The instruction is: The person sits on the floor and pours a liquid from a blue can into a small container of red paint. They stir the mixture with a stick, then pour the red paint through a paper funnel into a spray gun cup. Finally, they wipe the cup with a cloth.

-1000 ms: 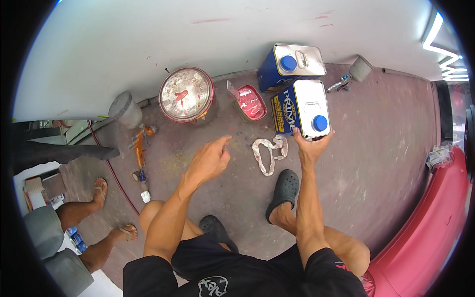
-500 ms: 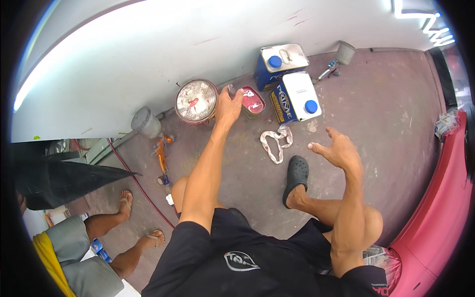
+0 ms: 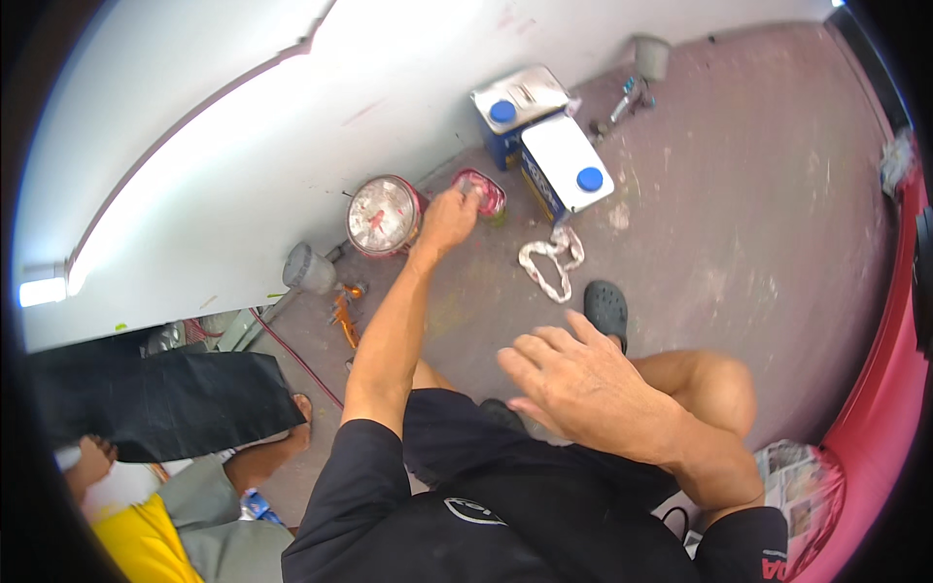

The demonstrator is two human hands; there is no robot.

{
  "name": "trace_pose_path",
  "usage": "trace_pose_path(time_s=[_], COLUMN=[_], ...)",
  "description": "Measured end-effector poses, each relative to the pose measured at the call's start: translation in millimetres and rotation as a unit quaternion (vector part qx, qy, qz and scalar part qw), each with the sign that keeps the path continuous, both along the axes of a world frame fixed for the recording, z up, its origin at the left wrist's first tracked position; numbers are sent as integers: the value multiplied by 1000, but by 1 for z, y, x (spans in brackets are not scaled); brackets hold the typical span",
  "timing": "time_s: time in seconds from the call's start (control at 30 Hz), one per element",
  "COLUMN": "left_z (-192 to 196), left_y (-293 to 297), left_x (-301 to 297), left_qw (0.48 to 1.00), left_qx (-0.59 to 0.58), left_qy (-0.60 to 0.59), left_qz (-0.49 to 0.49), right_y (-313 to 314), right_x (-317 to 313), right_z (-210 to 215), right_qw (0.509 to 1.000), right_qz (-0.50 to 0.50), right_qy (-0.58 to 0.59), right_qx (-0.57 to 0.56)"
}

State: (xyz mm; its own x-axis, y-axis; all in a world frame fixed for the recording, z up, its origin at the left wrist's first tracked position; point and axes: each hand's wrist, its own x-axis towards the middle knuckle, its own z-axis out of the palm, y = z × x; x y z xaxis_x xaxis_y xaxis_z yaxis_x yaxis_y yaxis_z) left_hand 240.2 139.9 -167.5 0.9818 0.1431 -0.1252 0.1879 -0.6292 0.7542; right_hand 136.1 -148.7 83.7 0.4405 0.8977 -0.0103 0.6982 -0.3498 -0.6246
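Observation:
My left hand (image 3: 449, 222) reaches forward with its fingertips pinched at the opening of a small rectangular tin (image 3: 494, 197), which is red inside. A small greyish piece shows at the fingers, but I cannot make out what it is. Just left of this hand stands a round paint can (image 3: 382, 215) with a stained silvery lid and a red smear. My right hand (image 3: 583, 384) hangs in front of my body, palm down, its fingers stretched out and holding nothing. On the floor beyond it lies a twisted whitish strip (image 3: 552, 262).
Two blue-and-white metal cans (image 3: 569, 160) with blue caps stand near the white wall. Spray guns lie on either side, one with an orange body (image 3: 345, 316), one silvery (image 3: 627, 102). A pink-red panel (image 3: 880, 389) curves along the right. At left, a person holds a black sheet (image 3: 165, 403).
My right hand has come in from the right toward my body. My left fingers now reach over the small tin's opening. The person's black sheet has spread wider, and the view has shifted.

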Motion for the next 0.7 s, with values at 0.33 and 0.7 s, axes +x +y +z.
trace_pose_path(time_s=[0.33,0.7], left_z=[9,-19], left_y=[9,20], left_x=[27,25], left_qw=[997,998], left_qx=[62,34], left_qy=[-26,41], left_qz=[-28,43], right_y=[5,-30], right_x=[12,23], right_z=[41,46], right_qw=[859,877], right_qz=[-67,-56], right_qy=[-37,-48], right_qx=[506,474])
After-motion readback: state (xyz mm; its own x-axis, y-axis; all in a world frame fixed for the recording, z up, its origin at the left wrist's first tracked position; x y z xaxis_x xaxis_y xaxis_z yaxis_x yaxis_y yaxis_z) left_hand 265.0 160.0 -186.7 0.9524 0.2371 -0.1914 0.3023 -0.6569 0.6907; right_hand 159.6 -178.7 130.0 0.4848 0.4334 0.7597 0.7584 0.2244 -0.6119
